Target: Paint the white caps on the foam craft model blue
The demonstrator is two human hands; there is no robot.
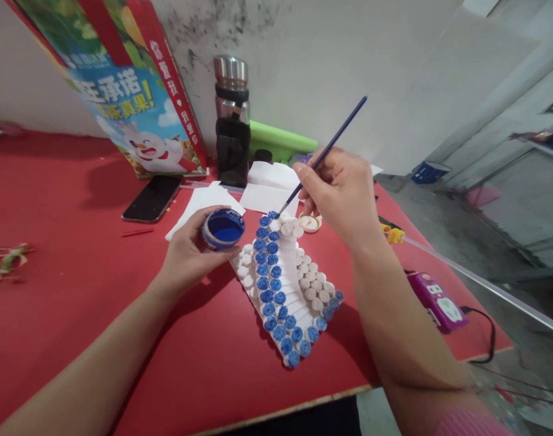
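Observation:
My right hand (342,194) pinches a thin blue paintbrush (331,147), whose tip touches the far end of a white craft piece (289,266). That piece is covered in small round paper rolls; several along its left row and near edge are painted blue, the others are white. My left hand (190,251) is wrapped round a small round pot of blue paint (222,228), held just left of the piece. Everything rests on a red table (77,254).
A black phone (152,198) lies beyond my left hand, below a leaning colourful poster (122,91). A steel flask (232,121), white paper sheets (267,194), a green roll (281,140) and a small cap (310,223) stand behind. A purple power strip (435,300) sits at the right edge.

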